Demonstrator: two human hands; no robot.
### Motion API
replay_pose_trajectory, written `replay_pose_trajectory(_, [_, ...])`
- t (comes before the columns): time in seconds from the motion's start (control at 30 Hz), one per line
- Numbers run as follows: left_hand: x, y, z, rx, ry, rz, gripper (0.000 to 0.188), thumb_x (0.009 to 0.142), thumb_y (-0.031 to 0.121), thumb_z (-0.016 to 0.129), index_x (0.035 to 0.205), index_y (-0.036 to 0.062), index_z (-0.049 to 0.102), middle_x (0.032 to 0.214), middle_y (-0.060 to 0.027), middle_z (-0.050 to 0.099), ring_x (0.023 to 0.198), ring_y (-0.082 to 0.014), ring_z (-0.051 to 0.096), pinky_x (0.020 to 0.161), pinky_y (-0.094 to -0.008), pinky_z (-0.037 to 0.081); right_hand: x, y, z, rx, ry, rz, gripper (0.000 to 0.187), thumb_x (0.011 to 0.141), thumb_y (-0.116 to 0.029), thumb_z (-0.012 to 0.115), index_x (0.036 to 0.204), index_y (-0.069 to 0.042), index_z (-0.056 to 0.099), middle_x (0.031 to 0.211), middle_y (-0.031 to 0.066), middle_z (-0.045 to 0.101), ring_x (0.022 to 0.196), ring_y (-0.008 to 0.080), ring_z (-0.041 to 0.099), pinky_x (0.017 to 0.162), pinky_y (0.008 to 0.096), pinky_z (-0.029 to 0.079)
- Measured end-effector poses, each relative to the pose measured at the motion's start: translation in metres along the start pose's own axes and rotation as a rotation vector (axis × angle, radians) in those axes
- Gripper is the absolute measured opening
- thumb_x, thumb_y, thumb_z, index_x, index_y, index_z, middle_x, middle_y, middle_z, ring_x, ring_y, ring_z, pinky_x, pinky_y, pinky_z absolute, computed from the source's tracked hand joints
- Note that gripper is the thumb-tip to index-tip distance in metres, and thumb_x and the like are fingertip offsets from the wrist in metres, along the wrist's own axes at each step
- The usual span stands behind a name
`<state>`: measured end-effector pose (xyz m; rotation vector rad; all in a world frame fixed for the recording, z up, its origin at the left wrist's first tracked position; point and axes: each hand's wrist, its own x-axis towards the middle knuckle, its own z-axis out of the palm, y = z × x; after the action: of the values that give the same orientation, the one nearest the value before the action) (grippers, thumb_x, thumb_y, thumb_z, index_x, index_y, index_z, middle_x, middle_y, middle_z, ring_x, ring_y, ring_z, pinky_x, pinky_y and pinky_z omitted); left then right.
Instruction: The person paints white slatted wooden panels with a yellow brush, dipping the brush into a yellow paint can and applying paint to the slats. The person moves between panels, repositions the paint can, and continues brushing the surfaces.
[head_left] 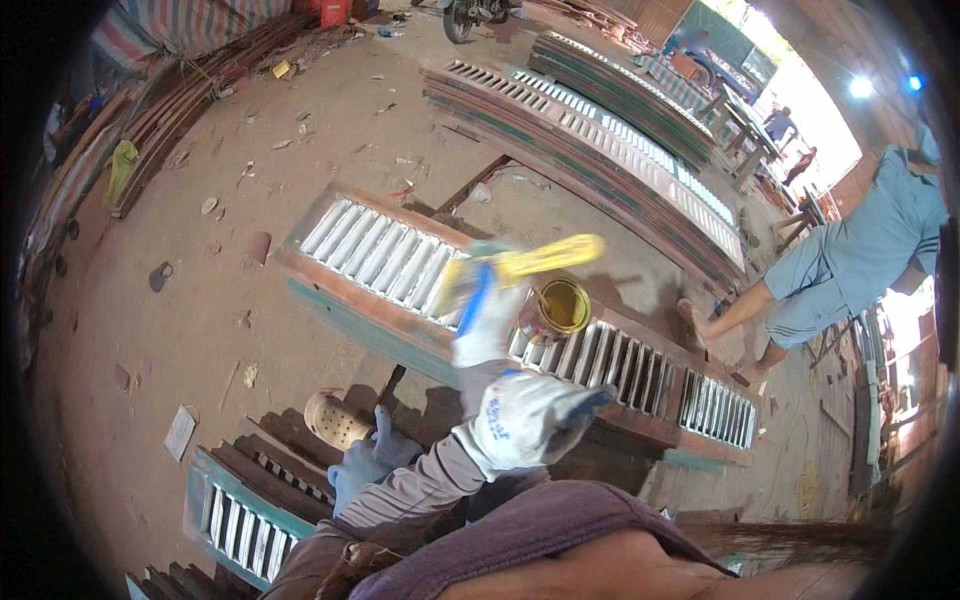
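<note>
My right hand point(492, 325), in a white glove, grips a wide paintbrush point(555, 257) with a yellow handle. Motion blurs its bristles over the white slats of a long louvred wooden shutter point(330, 268). An open paint tin point(563, 305) with yellowish paint stands on the shutter's middle, right of that hand. My left hand point(535, 420), in a white glove with dark fingertips, is nearer me, overlapping the right sleeve in view; its grip is hidden. A blue-grey glove-like shape point(375, 460) lies beside a beige clog point(335, 420); I cannot tell whether a hand fills it.
Stacked shutters point(600, 150) lie at the far right. More shutters point(245, 525) lie close by on the left. A person in shorts point(840, 250) stands at the right. Long boards point(165, 140) line the far left; scraps litter the floor point(200, 310). A motorcycle wheel point(457, 20) shows behind.
</note>
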<state>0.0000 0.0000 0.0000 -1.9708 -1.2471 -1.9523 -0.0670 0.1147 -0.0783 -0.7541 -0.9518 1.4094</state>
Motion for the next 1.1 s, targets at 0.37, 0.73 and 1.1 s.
replay_pose_trajectory(0.37, [0.000,-0.004,-0.029,0.040,0.131,-0.330,0.023,0.082,-0.002,0.058,0.104,-0.0023,0.064,0.080,-0.0143,0.069,0.070,-0.0264,0.068,0.065,-0.0336,0.053,0.024,-0.163,-0.020,0.133,-0.188,-0.220,0.030,0.094,-0.019,0.059,0.122,-0.008,0.054,0.083,-0.0028,0.051,0.066,0.0060,0.048,0.059,0.0209,0.041])
replay_pose_trajectory(0.73, [-0.006,-0.014,-0.009,-0.216,0.373,-0.597,0.023,0.092,0.001,0.054,0.114,-0.0042,0.058,0.091,-0.0110,0.066,0.079,-0.0131,0.064,0.071,-0.0254,0.051,0.042,-0.134,-0.042,0.073,-0.193,-0.113,0.028,0.095,-0.020,0.058,0.121,-0.008,0.055,0.084,-0.0019,0.052,0.068,0.0066,0.050,0.060,0.0218,0.042])
replay_pose_trajectory(1.1, [-0.011,-0.023,0.013,0.140,-0.132,-0.074,0.039,0.076,0.010,0.066,0.114,0.0036,0.062,0.076,-0.0049,0.060,0.062,-0.0210,0.060,0.056,-0.0338,0.049,0.018,-0.030,-0.033,-0.587,-0.274,-0.187,0.027,0.092,-0.014,0.061,0.115,-0.004,0.055,0.092,0.0046,0.062,0.082,0.0128,0.059,0.074,0.0288,0.049])
